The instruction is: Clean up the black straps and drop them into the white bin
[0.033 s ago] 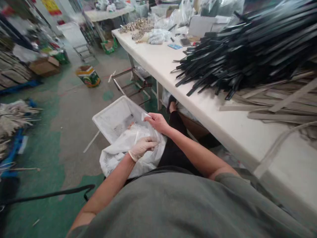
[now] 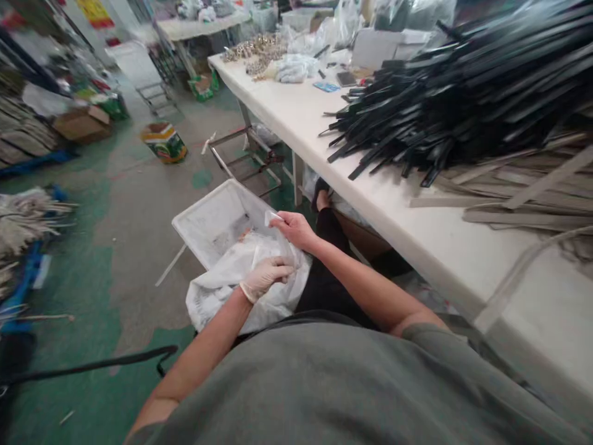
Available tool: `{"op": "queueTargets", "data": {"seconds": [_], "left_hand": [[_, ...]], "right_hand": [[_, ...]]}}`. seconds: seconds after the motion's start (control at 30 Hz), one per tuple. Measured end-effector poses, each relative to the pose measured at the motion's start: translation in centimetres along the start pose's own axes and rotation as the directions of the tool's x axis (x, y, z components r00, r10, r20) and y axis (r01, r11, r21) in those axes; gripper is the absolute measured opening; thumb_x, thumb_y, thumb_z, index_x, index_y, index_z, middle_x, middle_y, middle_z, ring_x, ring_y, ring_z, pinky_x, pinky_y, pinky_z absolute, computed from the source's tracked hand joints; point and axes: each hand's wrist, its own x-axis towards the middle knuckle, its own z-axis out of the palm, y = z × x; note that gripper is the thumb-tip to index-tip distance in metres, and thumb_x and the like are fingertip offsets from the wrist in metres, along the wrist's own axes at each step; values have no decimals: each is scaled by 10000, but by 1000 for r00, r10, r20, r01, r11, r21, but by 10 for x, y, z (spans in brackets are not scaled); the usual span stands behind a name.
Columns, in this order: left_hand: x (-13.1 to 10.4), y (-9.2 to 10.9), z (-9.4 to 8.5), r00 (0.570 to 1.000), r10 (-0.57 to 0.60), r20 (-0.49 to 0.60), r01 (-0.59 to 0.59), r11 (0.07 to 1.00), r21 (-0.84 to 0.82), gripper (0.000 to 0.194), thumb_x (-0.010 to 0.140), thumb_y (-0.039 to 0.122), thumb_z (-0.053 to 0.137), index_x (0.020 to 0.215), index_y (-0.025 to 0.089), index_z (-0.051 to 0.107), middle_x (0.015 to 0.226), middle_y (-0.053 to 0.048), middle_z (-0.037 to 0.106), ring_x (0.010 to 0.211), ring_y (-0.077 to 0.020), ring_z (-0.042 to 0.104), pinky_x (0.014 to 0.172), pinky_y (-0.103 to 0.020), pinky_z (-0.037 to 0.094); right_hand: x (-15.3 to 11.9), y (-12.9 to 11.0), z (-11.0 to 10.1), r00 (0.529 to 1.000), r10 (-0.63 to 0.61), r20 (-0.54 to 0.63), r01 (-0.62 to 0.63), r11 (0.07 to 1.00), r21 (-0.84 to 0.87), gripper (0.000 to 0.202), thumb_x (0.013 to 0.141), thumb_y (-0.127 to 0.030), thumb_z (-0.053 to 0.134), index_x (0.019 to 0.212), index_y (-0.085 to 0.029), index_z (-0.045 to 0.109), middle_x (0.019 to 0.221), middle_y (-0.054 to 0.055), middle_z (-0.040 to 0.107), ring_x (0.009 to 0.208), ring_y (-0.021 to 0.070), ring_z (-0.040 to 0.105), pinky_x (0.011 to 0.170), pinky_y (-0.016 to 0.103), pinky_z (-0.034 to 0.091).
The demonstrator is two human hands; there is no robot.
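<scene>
My right hand (image 2: 297,228), bare, is closed with thumb and fingers on the edge of a clear plastic bag (image 2: 270,216). Lower and to the left, my left hand (image 2: 267,276) wears a thin white glove. Its fingers are bent together at the translucent plastic, and what lies between the fingertips is hidden. Beneath both hands a white woven sack (image 2: 208,303) drapes over my lap and into a white plastic bin (image 2: 199,225). Small orange bits show at the sack's upper edge inside the bin, too blurred to name.
Along my right runs a long white table (image 2: 282,111) bearing a large heap of black strips (image 2: 445,111) and beige strips (image 2: 532,185). A metal frame (image 2: 227,161) stands by the table leg. An open carton (image 2: 164,142) sits on the floor; bundled strips (image 2: 28,222) lie at far left.
</scene>
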Motion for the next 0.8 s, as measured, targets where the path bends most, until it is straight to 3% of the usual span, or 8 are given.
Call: {"op": "queueTargets", "data": {"seconds": [0.27,0.43,0.53,0.63,0.73,0.8], "left_hand": [[-5,-1,0,995,-41,88,39,999,22,425,565,458,851,759,106,713,701,-48,657,662,-132,568,675,-271,443],[-1,-8,-5,996,-23,81,23,1000,8,383,562,412,838,744,115,678,675,-14,602,637,-112,505,645,-256,395],[-1,-9,-3,992,9,122,-30,986,166,326,588,389,787,745,123,681,692,-11,597,659,-125,483,646,-260,379],[-3,-13,-2,990,11,142,-69,908,414,299,660,434,697,736,145,703,711,-25,622,726,-172,525,697,-287,417],[16,-27,-9,989,-37,141,-44,847,530,400,688,570,634,669,177,700,642,-32,607,701,-212,553,670,-314,455],[34,-34,-12,991,-35,128,-41,838,545,445,631,642,668,622,198,689,643,-43,620,716,-243,585,680,-336,495]], "right_hand": [[1,14,-2,976,209,-57,-192,955,225,245,866,-351,527,790,-149,643,428,-101,357,362,65,323,411,188,253],[7,17,-6,958,279,-69,-251,930,269,219,868,-318,536,780,-146,637,427,-97,382,367,65,352,405,174,276],[5,12,-8,954,285,-94,-257,938,234,205,874,-297,543,780,-147,645,434,-100,377,379,66,347,414,178,269],[-1,7,-5,959,268,-88,-254,957,142,178,868,-267,576,771,-150,670,465,-95,398,417,59,359,440,175,264],[5,19,-2,969,242,-59,-239,970,55,174,875,-296,602,837,-171,717,486,-87,417,444,66,387,440,175,267],[11,27,-4,967,249,-50,-247,968,38,163,882,-297,601,893,-198,730,490,-86,444,443,74,425,437,171,292]]}}
